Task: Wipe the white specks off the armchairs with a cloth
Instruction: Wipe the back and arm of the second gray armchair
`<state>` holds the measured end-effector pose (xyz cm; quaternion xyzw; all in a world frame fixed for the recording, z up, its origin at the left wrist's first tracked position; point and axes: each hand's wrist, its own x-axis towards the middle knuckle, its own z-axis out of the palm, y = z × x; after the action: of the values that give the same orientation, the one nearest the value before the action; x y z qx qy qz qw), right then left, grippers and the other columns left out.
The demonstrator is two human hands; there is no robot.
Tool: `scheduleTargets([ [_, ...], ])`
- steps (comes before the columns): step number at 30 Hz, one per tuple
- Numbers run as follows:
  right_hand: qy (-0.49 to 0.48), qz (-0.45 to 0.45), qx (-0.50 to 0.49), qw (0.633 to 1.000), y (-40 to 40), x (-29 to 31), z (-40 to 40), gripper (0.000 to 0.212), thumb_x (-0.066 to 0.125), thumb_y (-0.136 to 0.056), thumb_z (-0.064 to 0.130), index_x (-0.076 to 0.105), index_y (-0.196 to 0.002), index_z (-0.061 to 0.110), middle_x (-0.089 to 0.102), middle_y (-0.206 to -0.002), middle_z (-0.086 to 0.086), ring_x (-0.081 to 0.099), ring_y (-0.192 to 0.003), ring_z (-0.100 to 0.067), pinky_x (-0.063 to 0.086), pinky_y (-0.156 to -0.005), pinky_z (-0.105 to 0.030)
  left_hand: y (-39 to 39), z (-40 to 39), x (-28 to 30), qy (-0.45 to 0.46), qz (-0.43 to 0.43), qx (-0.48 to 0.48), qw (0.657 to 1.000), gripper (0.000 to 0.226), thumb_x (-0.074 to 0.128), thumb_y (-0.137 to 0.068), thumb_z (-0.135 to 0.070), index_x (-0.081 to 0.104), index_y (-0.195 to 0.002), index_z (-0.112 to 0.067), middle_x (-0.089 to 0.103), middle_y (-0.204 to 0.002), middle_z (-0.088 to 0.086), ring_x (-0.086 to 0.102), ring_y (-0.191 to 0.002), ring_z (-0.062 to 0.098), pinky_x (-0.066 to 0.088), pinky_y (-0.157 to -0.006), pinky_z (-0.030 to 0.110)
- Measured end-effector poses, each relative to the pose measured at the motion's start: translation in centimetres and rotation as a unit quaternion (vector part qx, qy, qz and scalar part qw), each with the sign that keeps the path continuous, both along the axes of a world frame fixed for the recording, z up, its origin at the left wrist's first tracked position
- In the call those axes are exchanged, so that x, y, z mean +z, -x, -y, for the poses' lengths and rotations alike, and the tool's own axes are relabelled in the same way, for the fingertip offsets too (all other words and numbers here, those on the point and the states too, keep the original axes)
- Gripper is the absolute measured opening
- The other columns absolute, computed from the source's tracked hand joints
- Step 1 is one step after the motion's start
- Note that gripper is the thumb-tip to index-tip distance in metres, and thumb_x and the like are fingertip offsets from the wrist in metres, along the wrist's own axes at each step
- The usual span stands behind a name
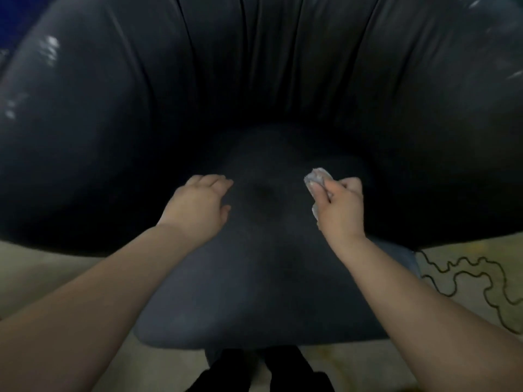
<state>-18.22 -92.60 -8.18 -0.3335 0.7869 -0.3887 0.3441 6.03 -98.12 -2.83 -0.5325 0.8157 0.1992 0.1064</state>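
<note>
Over dark armchair [254, 80] seat, right hand [341, 206] fingers bunched around cloth [317, 178], left hand [198, 205] fingers relaxed, patterned rug [467, 278] beside.

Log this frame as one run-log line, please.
stage: wiping seat | right hand: grips cloth | left hand: open, rests on armchair seat | specks: none discernible

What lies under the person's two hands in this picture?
The dark seat cushion of the armchair. The left hand rests on it; the right hand grips a cloth. The patches beneath them are hidden.
</note>
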Motion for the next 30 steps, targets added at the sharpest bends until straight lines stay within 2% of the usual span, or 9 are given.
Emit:
scheduleTargets([
  [4, 0.04, -0.025, 0.036, 0.998, -2.1, 7.5, -0.9, 0.019, 0.062, -0.091, 0.037, 0.052, -0.083, 0.023, 0.041, -0.093, 0.025, 0.059, -0.075, -0.009, 0.045, -0.049, -0.014, -1.4, -1.2, 7.1, 0.052, 0.007, 0.011, 0.999, 0.053, 0.052, -0.094, -0.033, 0.04, -0.144, -0.022, 0.041, -0.148, -0.002, 0.034, -0.134, 0.022, 0.032, -0.109, 0.037],
  [7, 0.052, -0.057, 0.076, 0.994, -3.4, 11.9, -1.8, 0.005, 0.059, -0.092, 0.037, 0.059, -0.088, 0.035, 0.037, -0.097, 0.022, 0.059, -0.078, -0.012, 0.044, -0.048, -0.011, -2.8, -2.0, 10.9, 0.084, 0.011, 0.004, 0.996, 0.052, 0.053, -0.093, -0.034, 0.044, -0.142, -0.02, 0.044, -0.146, -0.001, 0.036, -0.134, 0.022, 0.031, -0.112, 0.038],
  [12, 0.039, 0.008, 0.017, 0.999, -7.1, 16.3, -2.2, 0.031, 0.062, -0.09, 0.039, 0.053, -0.067, 0.058, 0.041, -0.097, 0.02, 0.064, -0.067, -0.02, 0.044, -0.042, -0.016, -6.4, -2.0, 13.3, 0.076, 0.041, -0.044, 0.995, 0.055, 0.049, -0.094, -0.041, 0.039, -0.145, -0.024, 0.037, -0.152, -0.003, 0.027, -0.141, 0.022, 0.016, -0.117, 0.039],
  [17, 0.022, 0.063, -0.064, 0.996, -12.7, 18.3, -1.5, 0.021, 0.065, -0.086, 0.045, 0.057, -0.068, 0.036, 0.045, -0.1, 0.01, 0.062, -0.053, -0.011, 0.042, -0.037, -0.021, -11.3, 1.2, 14.0, 0.079, 0.034, -0.107, 0.991, 0.056, 0.044, -0.095, -0.043, 0.035, -0.146, -0.025, 0.031, -0.154, -0.004, 0.021, -0.144, 0.02, 0.012, -0.118, 0.037],
  [21, 0.032, 0.099, -0.142, 0.984, -18.8, 20.2, -0.3, 0.018, 0.066, -0.087, 0.044, 0.06, -0.069, 0.046, 0.047, -0.105, 0.004, 0.06, -0.05, -0.012, 0.041, -0.037, -0.02, -15.5, 5.0, 14.6, 0.084, 0.022, -0.184, 0.979, 0.055, 0.043, -0.096, -0.042, 0.033, -0.147, -0.024, 0.028, -0.156, -0.004, 0.019, -0.144, 0.02, 0.014, -0.119, 0.036],
  [24, 0.049, 0.131, -0.217, 0.966, -22.7, 21.4, 0.4, 0.007, 0.067, -0.087, 0.039, 0.069, -0.083, 0.034, 0.052, -0.112, -0.006, 0.061, -0.054, -0.015, 0.04, -0.037, -0.019, -18.2, 7.8, 15.6, 0.09, 0.007, -0.232, 0.968, 0.055, 0.045, -0.095, -0.041, 0.036, -0.146, -0.024, 0.029, -0.156, -0.005, 0.019, -0.145, 0.019, 0.013, -0.119, 0.036],
  [26, 0.042, 0.164, -0.256, 0.952, -24.6, 22.3, 0.6, 0.016, 0.068, -0.086, 0.04, 0.071, -0.087, 0.024, 0.055, -0.107, -0.015, 0.061, -0.057, -0.019, 0.039, -0.037, -0.018, -19.6, 9.6, 16.5, 0.09, 0.002, -0.263, 0.961, 0.054, 0.049, -0.094, -0.04, 0.039, -0.145, -0.023, 0.031, -0.155, -0.004, 0.021, -0.144, 0.02, 0.015, -0.119, 0.038],
  [28, 0.047, 0.164, -0.268, 0.948, -26.0, 23.4, 0.2, 0.02, 0.067, -0.086, 0.042, 0.07, -0.082, 0.022, 0.049, -0.093, -0.015, 0.057, -0.051, -0.012, 0.038, -0.037, -0.017, -20.7, 11.1, 17.5, 0.09, -0.002, -0.28, 0.956, 0.054, 0.051, -0.093, -0.039, 0.042, -0.143, -0.022, 0.033, -0.154, -0.003, 0.023, -0.144, 0.021, 0.016, -0.119, 0.038],
  [30, 0.045, 0.143, -0.273, 0.95, -26.9, 24.4, -0.2, 0.021, 0.065, -0.088, 0.04, 0.072, -0.089, 0.02, 0.046, -0.092, -0.019, 0.052, -0.043, -0.005, 0.037, -0.036, -0.016, -21.3, 12.4, 18.3, 0.099, -0.003, -0.291, 0.952, 0.055, 0.051, -0.092, -0.042, 0.041, -0.144, -0.023, 0.032, -0.154, -0.004, 0.022, -0.144, 0.019, 0.016, -0.119, 0.037],
])
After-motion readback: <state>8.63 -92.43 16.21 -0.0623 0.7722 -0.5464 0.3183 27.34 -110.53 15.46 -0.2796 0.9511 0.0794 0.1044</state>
